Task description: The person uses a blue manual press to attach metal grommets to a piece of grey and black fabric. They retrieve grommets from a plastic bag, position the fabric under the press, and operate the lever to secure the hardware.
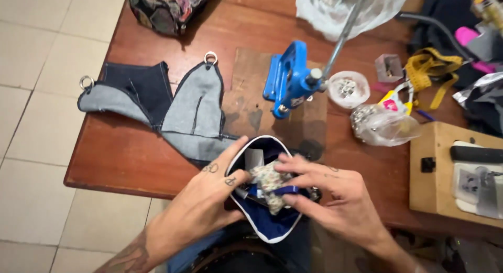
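- Denim piece: it lies flat on the bench, beyond and left of your left hand, metal rings at its corners, kept apart from the work.
- Left hand: fingers are curled over the near rim of the blue pouch, propping its mouth open.
- Right hand: fingertips pinch the floral fabric wad inside the pouch.
- Blue press: it stands beyond both hands, untouched.
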